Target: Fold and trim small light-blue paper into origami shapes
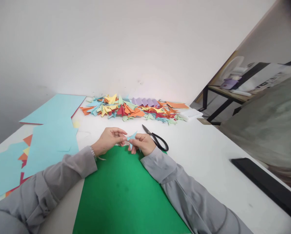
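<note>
A small light-blue folded paper figure with pointed ends is up between my two hands, above the far edge of a green sheet. My right hand pinches it between thumb and fingers. The thumb and fingertips of my left hand close on its left end; part of the paper is hidden behind the fingers. Just right of my right hand lie black-handled scissors, their blades pointing away to the left.
Along the wall runs a heap of colourful folded paper figures, with a purple pleated paper on it. Light-blue paper sheets cover the left side. A white folded cloth or tissue lies back right, a black bar at the right edge.
</note>
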### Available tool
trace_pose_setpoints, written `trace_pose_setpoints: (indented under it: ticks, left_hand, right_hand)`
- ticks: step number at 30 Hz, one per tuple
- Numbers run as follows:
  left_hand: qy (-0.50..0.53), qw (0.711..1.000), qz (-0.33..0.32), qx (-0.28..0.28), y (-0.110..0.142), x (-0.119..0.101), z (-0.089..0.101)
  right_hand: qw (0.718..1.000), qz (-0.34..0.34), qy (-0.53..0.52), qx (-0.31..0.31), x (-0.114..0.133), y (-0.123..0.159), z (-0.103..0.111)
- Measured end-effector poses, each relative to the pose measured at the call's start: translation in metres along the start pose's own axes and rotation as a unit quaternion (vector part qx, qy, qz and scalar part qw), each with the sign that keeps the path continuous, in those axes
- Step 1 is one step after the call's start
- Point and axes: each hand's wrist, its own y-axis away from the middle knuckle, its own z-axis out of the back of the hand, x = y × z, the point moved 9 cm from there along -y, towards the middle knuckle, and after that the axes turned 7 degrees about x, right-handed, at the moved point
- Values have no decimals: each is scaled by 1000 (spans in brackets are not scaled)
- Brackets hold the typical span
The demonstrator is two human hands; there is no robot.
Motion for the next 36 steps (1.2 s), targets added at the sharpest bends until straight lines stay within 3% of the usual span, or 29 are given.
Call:
trace_pose_setpoints:
  ticks: [10, 36]
  left_hand:
    - [61, 997, 29, 47, -1, 7, -2]
    - [36, 998, 30, 40, -2, 10, 2]
  right_hand:
    - [999, -19, -41, 1, -3, 0, 1]
    - [998, -4, -53, -37, -5, -1, 8]
